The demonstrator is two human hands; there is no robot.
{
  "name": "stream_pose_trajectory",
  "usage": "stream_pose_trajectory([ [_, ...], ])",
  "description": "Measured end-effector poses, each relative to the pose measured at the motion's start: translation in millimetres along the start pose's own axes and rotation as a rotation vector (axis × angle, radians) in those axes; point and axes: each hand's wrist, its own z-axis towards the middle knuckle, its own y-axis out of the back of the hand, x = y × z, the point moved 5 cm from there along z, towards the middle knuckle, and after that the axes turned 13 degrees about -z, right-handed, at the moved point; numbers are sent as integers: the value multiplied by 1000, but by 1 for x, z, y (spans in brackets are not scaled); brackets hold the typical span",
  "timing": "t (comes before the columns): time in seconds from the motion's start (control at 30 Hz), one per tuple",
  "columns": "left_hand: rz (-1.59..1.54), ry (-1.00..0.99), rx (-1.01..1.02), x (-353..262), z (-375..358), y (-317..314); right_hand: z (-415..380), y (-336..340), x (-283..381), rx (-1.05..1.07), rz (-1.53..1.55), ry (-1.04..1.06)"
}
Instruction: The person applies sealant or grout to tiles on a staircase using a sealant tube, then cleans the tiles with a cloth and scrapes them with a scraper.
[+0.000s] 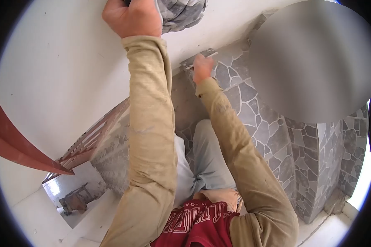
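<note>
My left hand (pixel 134 18) is raised in front of the white wall at the top, fingers closed; what they hold is mostly cut off by the frame edge. Right beside it is a rounded grey patterned thing (pixel 182 14), like bunched cloth. My right hand (pixel 203 66) is wrapped around a flat trowel (pixel 187 63), a narrow grey plate lying along the foot of the wall. Below that hand is a bare brownish patch of floor (pixel 187 99), bordered by stone-patterned tiles (pixel 251 107) with pale joints.
A red-brown handrail (pixel 24 142) and slatted railing (pixel 105 127) run down on the left. Beyond the railing, a wooden stand (pixel 76 201) is on a lower floor. Tiled steps (pixel 307 152) lie to the right. A grey blurred oval (pixel 315 61) covers the upper right.
</note>
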Motion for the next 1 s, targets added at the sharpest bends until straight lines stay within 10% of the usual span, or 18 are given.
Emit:
stream_pose_trajectory([
  [0.13, 6, 47, -18, 4, -3, -3, -20, 11, 35, -57, 624, -597],
  [0.53, 14, 100, -97, -3, -7, -1, -26, 14, 69, -74, 193, -422],
  [0.73, 73, 176, -48, -8, -5, 4, -20, 5, 24, -132, 615, -657],
  [0.9, 133, 167, -5, -4, -6, 4, -25, 4, 26, -99, 302, -174],
  [1.0, 41, 147, -14, 2, -6, -1, -14, 15, 9, -208, -9, -457],
])
